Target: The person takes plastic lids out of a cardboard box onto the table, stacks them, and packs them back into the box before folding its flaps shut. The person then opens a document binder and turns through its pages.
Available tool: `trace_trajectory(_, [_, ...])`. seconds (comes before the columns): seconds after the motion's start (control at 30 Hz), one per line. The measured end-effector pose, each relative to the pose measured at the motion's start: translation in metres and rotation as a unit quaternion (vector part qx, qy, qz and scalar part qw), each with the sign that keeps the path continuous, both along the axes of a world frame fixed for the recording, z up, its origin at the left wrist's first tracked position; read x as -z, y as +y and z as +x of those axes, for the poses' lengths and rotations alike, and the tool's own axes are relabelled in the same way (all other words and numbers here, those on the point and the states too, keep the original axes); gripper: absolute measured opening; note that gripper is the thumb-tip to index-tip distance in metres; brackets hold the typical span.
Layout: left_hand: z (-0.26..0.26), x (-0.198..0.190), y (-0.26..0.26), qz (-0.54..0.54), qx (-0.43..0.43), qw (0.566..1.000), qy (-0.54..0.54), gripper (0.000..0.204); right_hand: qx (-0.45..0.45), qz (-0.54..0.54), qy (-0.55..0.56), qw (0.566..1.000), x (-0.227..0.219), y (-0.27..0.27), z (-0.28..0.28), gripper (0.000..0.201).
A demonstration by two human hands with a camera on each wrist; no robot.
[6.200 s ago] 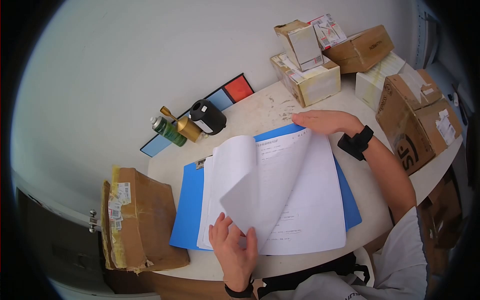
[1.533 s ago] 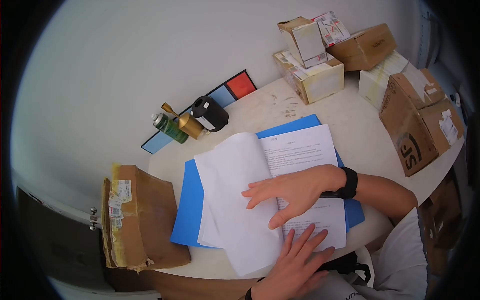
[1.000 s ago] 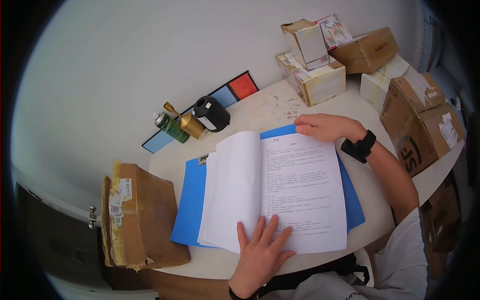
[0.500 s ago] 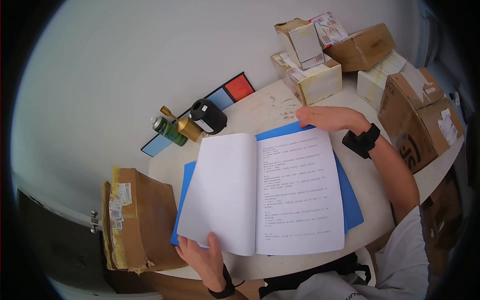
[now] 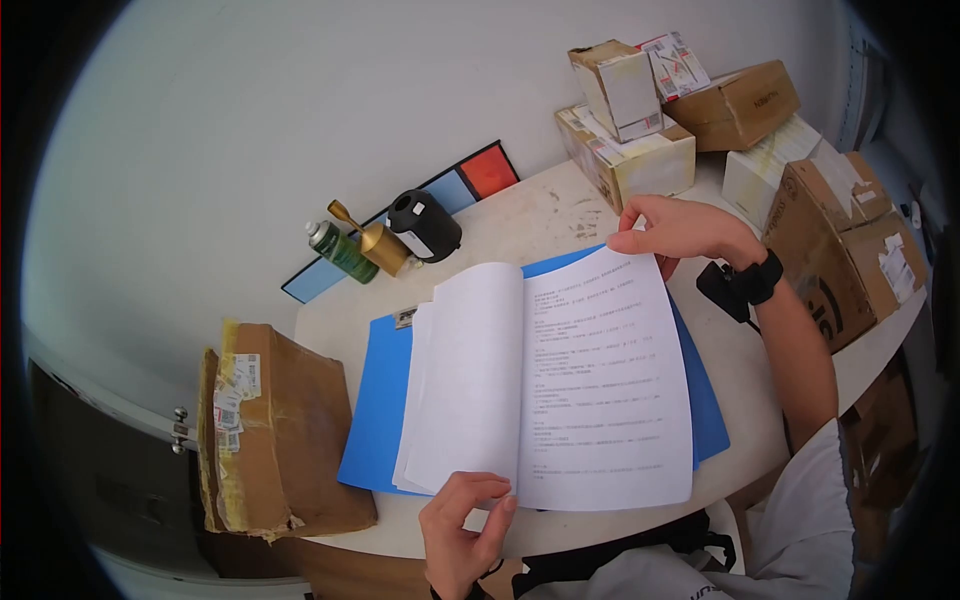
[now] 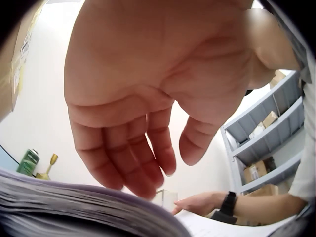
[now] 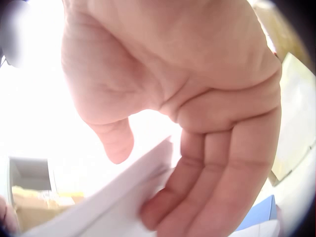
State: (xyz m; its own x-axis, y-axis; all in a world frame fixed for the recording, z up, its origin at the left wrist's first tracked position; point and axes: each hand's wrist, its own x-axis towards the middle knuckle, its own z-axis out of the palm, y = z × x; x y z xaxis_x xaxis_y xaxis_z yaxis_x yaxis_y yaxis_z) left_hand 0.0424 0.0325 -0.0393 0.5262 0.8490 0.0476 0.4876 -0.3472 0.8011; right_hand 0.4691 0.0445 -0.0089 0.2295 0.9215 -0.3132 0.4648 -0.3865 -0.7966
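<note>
A thick stack of printed paper [image 5: 605,400] lies turned open on a blue clip folder [image 5: 370,420], its turned-over pages [image 5: 465,390] curving up on the left. My right hand [image 5: 690,232] holds the top right corner of the uppermost printed page, thumb above and fingers beneath; in the right wrist view the sheet [image 7: 128,197] passes between thumb and fingers. At the lower edge near the fold, my left hand [image 5: 465,530] has its fingertips right at the turned pages, fingers loosely bent. In the left wrist view nothing shows between the left thumb and fingers, which hang over the page edges [image 6: 98,202].
A worn cardboard box [image 5: 295,430] stands at the left. Behind the folder are a green spray can [image 5: 343,252], a brass-coloured object with a long neck [image 5: 383,248] and a black cylinder [image 5: 424,226]. Several boxes [image 5: 640,165] are piled at the back right.
The page lifted by the left hand half a second ago now lies with the turned pages. The left hand has moved right toward the fold; the right hand has taken the top right corner.
</note>
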Motion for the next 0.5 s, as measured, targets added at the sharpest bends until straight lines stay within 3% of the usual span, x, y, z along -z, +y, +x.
trace_trajectory(0.03, [-0.001,-0.009,-0.004,-0.063,0.112,0.991,0.028,0.029,-0.063,-0.030,0.098,0.993,0.013,0.002,0.017,0.084])
trace_trajectory(0.07, [0.000,-0.014,-0.006,-0.126,0.223,0.965,0.056,0.024,-0.065,-0.030,0.098,0.993,0.031,0.004,0.027,0.084])
trace_trajectory(0.1, [0.005,-0.012,-0.007,-0.125,0.223,0.965,0.056,0.024,-0.243,-0.066,0.199,0.947,0.050,0.008,0.035,0.092])
trace_trajectory(0.13, [0.016,-0.009,-0.009,-0.127,0.388,0.910,0.071,0.026,-0.409,-0.099,0.291,0.859,0.062,0.012,0.040,0.101])
trace_trajectory(0.17, [0.028,-0.005,-0.013,-0.127,0.542,0.826,0.084,0.029,-0.447,-0.080,0.331,0.827,0.063,0.015,0.024,0.114])
trace_trajectory(0.2, [0.037,0.000,-0.021,-0.128,0.546,0.824,0.085,0.029,-0.482,-0.060,0.371,0.792,0.067,0.019,0.000,0.128])
trace_trajectory(0.27, [0.055,0.007,-0.040,-0.091,0.584,0.806,0.020,0.025,-0.501,-0.005,0.402,0.766,0.057,0.018,-0.050,0.127])
trace_trajectory(0.3, [0.065,0.009,-0.046,-0.092,0.585,0.806,0.022,0.025,-0.504,0.039,0.380,0.775,0.053,0.015,-0.074,0.120])
trace_trajectory(0.37, [0.080,0.008,-0.051,0.078,0.507,0.853,-0.099,0.026,-0.510,0.085,0.357,0.778,0.050,0.012,-0.108,0.113])
trace_trajectory(0.4, [0.080,0.009,-0.049,0.079,0.506,0.853,-0.098,0.026,-0.524,0.102,0.237,0.812,0.049,0.010,-0.119,0.105])
trace_trajectory(0.43, [0.078,0.013,-0.044,0.141,0.440,0.887,-0.018,0.032,-0.529,0.117,0.114,0.833,0.048,0.009,-0.124,0.097])
trace_trajectory(0.47, [0.076,0.017,-0.039,0.202,0.366,0.906,0.061,0.043,-0.529,0.117,0.114,0.833,0.051,0.009,-0.120,0.097])
trace_trajectory(0.5, [0.075,0.020,-0.033,0.203,0.366,0.906,0.060,0.043,-0.470,0.145,0.039,0.870,0.057,0.011,-0.109,0.088])
